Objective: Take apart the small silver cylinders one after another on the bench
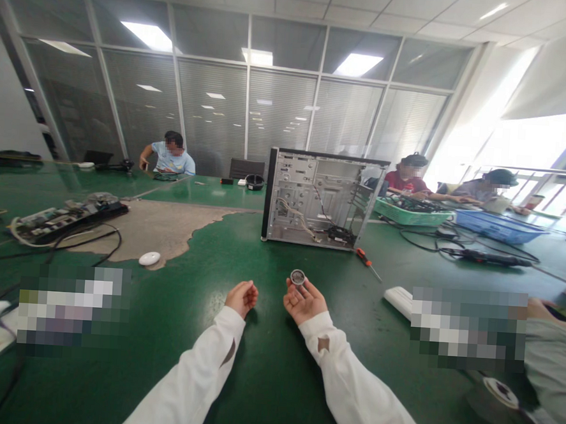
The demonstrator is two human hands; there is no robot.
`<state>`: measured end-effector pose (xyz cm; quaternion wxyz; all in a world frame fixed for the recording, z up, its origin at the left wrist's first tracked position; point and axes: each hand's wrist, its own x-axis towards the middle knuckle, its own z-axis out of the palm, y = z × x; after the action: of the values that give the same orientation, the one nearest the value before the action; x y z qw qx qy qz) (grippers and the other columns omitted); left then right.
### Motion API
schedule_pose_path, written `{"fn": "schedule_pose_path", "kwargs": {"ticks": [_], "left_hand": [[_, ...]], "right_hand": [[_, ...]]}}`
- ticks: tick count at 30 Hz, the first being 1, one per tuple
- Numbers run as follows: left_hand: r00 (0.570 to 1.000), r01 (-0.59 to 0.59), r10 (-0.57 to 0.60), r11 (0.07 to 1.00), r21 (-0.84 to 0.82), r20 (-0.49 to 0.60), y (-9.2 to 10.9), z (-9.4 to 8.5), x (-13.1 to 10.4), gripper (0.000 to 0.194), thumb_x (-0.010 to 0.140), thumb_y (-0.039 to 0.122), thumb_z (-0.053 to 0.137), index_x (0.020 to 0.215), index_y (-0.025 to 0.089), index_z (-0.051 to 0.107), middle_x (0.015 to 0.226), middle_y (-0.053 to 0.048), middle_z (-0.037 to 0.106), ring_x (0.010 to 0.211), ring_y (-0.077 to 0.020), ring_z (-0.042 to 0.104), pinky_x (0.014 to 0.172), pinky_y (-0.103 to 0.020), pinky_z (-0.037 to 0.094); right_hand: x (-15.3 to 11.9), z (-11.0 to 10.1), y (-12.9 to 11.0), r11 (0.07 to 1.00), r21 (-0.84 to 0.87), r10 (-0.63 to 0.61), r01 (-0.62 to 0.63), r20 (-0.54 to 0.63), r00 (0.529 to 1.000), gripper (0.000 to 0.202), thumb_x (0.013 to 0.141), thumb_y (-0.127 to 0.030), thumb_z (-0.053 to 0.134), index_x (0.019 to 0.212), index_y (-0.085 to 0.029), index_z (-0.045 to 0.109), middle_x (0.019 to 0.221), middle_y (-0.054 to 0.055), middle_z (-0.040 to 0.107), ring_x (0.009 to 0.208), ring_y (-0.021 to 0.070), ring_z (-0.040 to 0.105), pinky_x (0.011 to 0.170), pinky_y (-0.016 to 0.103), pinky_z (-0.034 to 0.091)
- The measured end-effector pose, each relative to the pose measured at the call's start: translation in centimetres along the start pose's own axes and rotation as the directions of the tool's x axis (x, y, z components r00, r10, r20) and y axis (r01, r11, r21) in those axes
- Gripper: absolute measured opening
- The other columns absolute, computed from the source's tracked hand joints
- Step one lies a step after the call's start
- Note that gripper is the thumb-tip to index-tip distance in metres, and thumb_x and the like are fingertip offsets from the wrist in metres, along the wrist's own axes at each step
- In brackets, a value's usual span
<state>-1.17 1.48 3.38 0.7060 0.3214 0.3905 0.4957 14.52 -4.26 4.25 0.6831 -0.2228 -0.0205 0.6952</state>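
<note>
My right hand (305,301), palm up, holds a small round dish (297,277) with a pale rim and a dark grey inside. What lies in the dish is too small to make out. A short gap to the left, my left hand (242,298) has its fingers curled together above the green tabletop; anything between them is hidden. Beyond both hands stands an open computer case (319,198), upright, its bare metal inside and loose cables facing me. By its lower right corner lies an orange-handled screwdriver (369,263).
Power strips and electronic parts (71,218) lie at left on a bare patch of the table, near a white oval object (149,259). A green basket (412,215), a blue basket (500,226) and a black corded tool (494,257) are at right. Other people sit around the table.
</note>
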Motion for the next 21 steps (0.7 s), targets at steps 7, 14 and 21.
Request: {"fn": "schedule_pose_path", "kwargs": {"ticks": [7, 14, 21], "left_hand": [[1.0, -0.004, 0.005, 1.0, 0.025, -0.015, 0.1, 0.1, -0.2, 0.02, 0.059, 0.025, 0.06, 0.049, 0.013, 0.048, 0.041, 0.002, 0.052, 0.035, -0.0059, 0.046, 0.038, -0.017, 0.033], [1.0, -0.003, 0.003, 1.0, 0.007, -0.012, 0.1, 0.1, -0.2, 0.019, 0.058, 0.023, 0.061, 0.049, 0.013, 0.048, 0.041, 0.002, 0.052, 0.035, -0.0061, 0.046, 0.038, -0.017, 0.033], [1.0, 0.01, -0.01, 1.0, -0.003, -0.017, 0.2, 0.1, -0.2, 0.017, 0.058, 0.022, 0.06, 0.049, 0.013, 0.048, 0.041, 0.001, 0.053, 0.036, -0.0063, 0.047, 0.038, -0.017, 0.034]], "right_hand": [[0.0, 0.0, -0.2, 0.999, -0.012, -0.033, 0.032, -0.099, 0.995, 0.009, 0.072, -0.025, 0.051, 0.072, -0.016, 0.049, 0.078, 0.006, 0.061, 0.052, 0.008, 0.055, 0.045, 0.022, 0.044], [0.5, -0.1, 0.2, 0.965, -0.201, -0.203, 0.165, -0.185, 0.961, 0.017, 0.066, -0.024, 0.058, 0.077, -0.021, 0.045, 0.059, -0.001, 0.059, 0.041, 0.0062, 0.049, 0.036, 0.018, 0.039], [1.0, -0.1, 0.9, 0.656, -0.566, -0.548, 0.499, 0.097, 0.831, 0.046, 0.051, -0.031, 0.069, 0.084, -0.024, 0.037, 0.046, -0.009, 0.051, 0.034, 0.0047, 0.042, 0.035, 0.016, 0.032]]}}
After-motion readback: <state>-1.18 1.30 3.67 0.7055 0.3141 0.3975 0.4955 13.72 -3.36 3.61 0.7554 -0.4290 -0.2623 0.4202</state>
